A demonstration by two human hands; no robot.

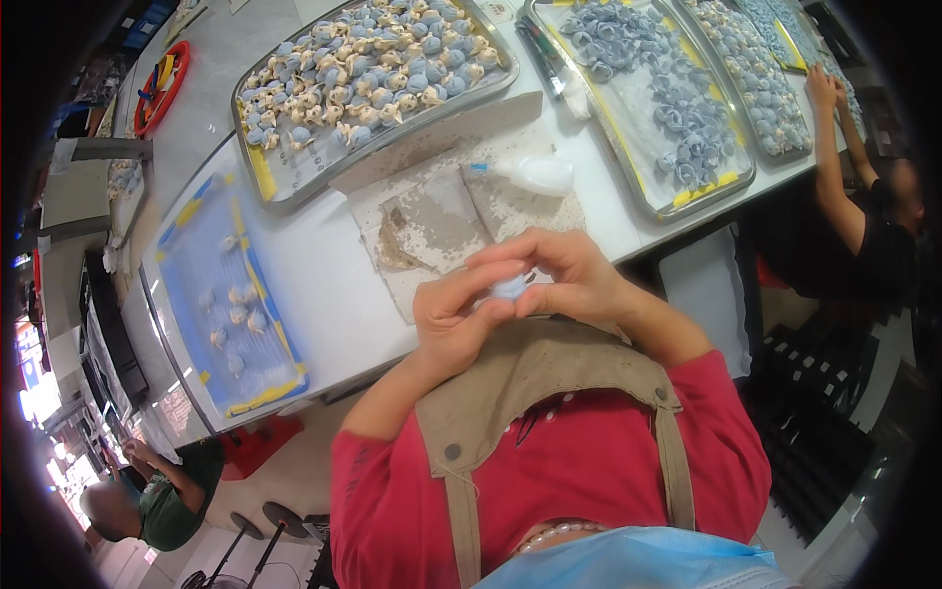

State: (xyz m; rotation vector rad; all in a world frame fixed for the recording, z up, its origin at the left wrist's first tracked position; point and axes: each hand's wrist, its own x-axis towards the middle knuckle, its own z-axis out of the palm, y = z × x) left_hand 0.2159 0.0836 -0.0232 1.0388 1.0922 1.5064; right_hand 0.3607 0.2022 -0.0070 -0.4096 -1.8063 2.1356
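Observation:
A small pale blue piece is pinched between my two hands in front of my chest. My left hand grips it from the left, thumb and fingers drawn together. Arched over it from the other side, my right hand also has its fingertips on it, and the fingers hide much of its shape. Just beyond my hands lies a stained, glue-marked board. On that board a white squeeze bottle with a blue tip rests on its side.
A metal tray holds many blue-and-cream figures. Another metal tray carries loose blue cupped pieces. The blue plastic tray at left has several figures. A red round basket stands far left. Co-workers sit at right and lower left.

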